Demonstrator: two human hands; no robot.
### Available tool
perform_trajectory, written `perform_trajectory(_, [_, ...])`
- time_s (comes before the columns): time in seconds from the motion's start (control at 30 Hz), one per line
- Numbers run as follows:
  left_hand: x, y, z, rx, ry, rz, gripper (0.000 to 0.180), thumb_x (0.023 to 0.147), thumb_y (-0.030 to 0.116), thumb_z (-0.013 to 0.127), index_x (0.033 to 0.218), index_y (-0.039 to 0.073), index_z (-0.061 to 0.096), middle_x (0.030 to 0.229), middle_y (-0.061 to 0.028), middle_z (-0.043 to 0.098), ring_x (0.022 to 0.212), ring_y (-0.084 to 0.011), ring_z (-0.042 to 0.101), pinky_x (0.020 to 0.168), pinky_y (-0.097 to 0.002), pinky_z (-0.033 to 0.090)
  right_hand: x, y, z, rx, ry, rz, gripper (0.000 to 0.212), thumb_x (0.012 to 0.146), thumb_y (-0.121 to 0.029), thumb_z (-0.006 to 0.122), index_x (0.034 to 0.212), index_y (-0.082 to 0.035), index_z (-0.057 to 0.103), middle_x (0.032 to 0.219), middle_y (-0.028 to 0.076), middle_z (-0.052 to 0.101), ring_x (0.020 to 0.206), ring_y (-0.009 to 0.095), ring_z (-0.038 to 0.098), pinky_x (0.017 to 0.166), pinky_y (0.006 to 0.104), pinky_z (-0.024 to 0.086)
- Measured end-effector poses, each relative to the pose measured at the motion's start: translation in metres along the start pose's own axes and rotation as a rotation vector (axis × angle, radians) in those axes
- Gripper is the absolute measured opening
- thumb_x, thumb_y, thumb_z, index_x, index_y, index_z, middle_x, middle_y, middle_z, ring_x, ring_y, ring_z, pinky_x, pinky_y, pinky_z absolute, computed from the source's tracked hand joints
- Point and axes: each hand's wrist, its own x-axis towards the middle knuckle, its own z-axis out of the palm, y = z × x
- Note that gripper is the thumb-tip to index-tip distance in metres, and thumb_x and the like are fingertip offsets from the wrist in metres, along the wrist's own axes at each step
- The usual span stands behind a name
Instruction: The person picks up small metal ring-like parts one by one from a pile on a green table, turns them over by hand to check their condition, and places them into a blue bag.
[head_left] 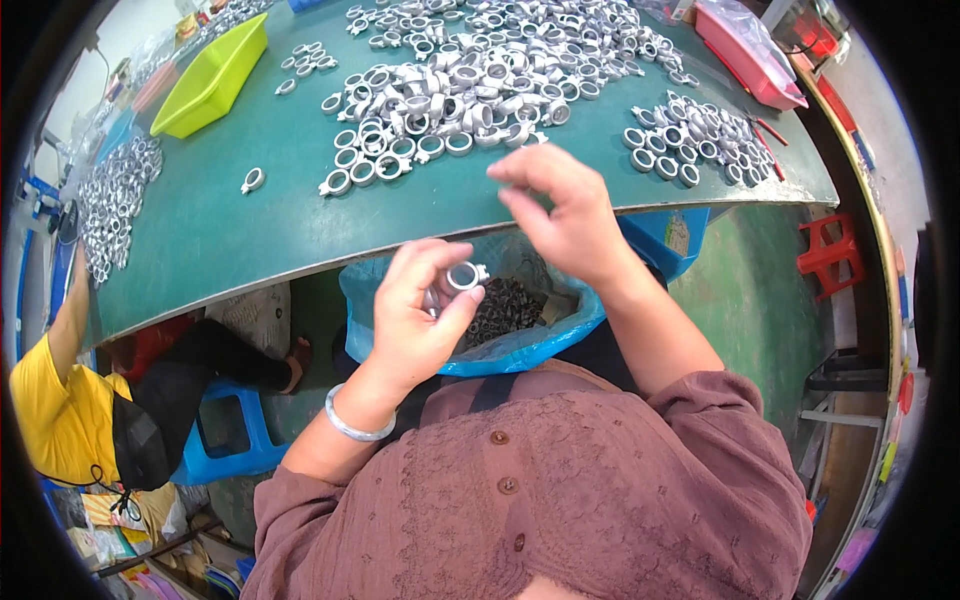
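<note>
My left hand [415,310] is closed on a silver metal ring [463,276] with a small lug on its side, pinched between thumb and fingers. Another shiny metal piece [432,300] shows partly in the same palm, mostly hidden by the fingers. Over the table's near edge hangs my right hand [565,205], fingers bent and a gap between thumb and forefinger, with nothing visible in it. Just beyond it lies a big heap of similar silver rings [470,95]. Below both hands, a blue plastic-lined container [520,357] holds many small dark metal pieces [505,310].
A smaller ring pile [690,135] lies on the right of the green table [250,235], near a pink tray [745,60]. A yellow-green tray [212,80] stands left. A person in a yellow shirt [60,415] sits at left. A red stool [830,255] stands right.
</note>
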Motion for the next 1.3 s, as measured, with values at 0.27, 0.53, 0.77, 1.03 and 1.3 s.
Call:
perform_trajectory(0.27, [-0.012,-0.029,0.004,0.412,-0.305,-0.071,0.034,0.071,0.009,0.067,0.103,0.003,0.059,0.103,-0.0139,0.056,0.094,-0.0297,0.055,0.08,-0.0345,0.045,0.041,0.034,0.011,-0.459,0.053,-0.039,0.013,0.071,-0.017,0.066,0.081,-0.008,0.063,0.082,0.008,0.055,0.085,0.027,0.053,0.074,0.0386,0.041])
perform_trajectory(0.53, [-0.003,-0.009,-0.001,0.296,-0.248,-0.055,0.032,0.073,0.011,0.067,0.103,0.001,0.059,0.104,-0.0131,0.057,0.093,-0.0257,0.056,0.081,-0.0328,0.045,0.056,0.048,0.016,-0.527,-0.034,0.054,0.008,0.07,-0.018,0.064,0.072,-0.012,0.068,0.086,0.005,0.056,0.088,0.025,0.052,0.079,0.0405,0.037])
perform_trajectory(0.77, [0.003,-0.001,-0.002,0.115,-0.09,0.013,0.03,0.075,-0.004,0.062,0.104,-0.001,0.058,0.102,-0.0091,0.055,0.084,-0.0134,0.055,0.07,-0.0238,0.047,0.055,0.027,0.007,-0.027,-0.016,0.174,0.006,0.075,-0.012,0.064,0.077,-0.007,0.066,0.083,0.003,0.06,0.078,0.016,0.055,0.071,0.0298,0.043])
perform_trajectory(1.03, [0.023,0.001,-0.002,0.07,0.168,0.217,0.061,0.071,0.002,0.069,0.127,0.004,0.044,0.115,-0.0119,0.048,0.093,-0.0195,0.054,0.074,-0.0283,0.048,0.022,-0.025,0.004,0.968,-0.202,0.682,0.013,0.078,-0.014,0.066,0.082,-0.002,0.065,0.074,0.001,0.061,0.065,0.006,0.052,0.061,0.0205,0.042])
perform_trajectory(1.3, [0.021,-0.006,-0.007,0.137,0.089,0.215,0.035,0.076,-0.003,0.065,0.11,-0.001,0.056,0.099,-0.007,0.057,0.084,-0.0126,0.055,0.074,-0.024,0.046,-0.002,-0.027,0.013,1.005,-0.248,0.812,0.016,0.082,-0.018,0.064,0.079,-0.002,0.064,0.074,0.002,0.062,0.065,0.006,0.055,0.059,0.019,0.04])
